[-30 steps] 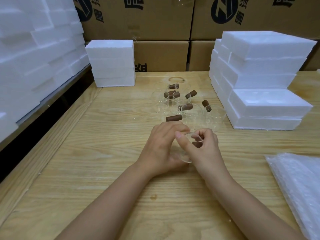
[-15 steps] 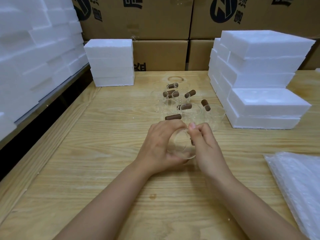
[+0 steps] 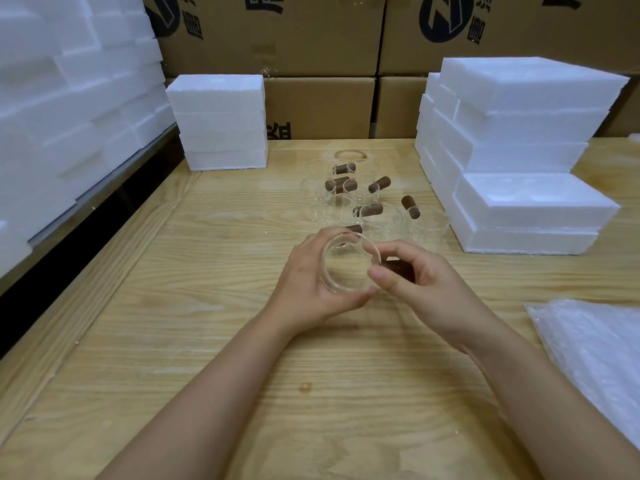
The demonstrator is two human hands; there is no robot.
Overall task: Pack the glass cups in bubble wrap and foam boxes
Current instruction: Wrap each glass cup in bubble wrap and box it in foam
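Glass cup is being held in both hands over the tabletop, mouth tipping toward the camera. So the left hand is wrapping its fingers round the cup's left wall, and the right hand is pinching it on the right side, fingers curling over the brown handle. More glass cups are sitting just behind. Foam boxes are stacking up on the right, with bubble wrap lying at the near right edge.
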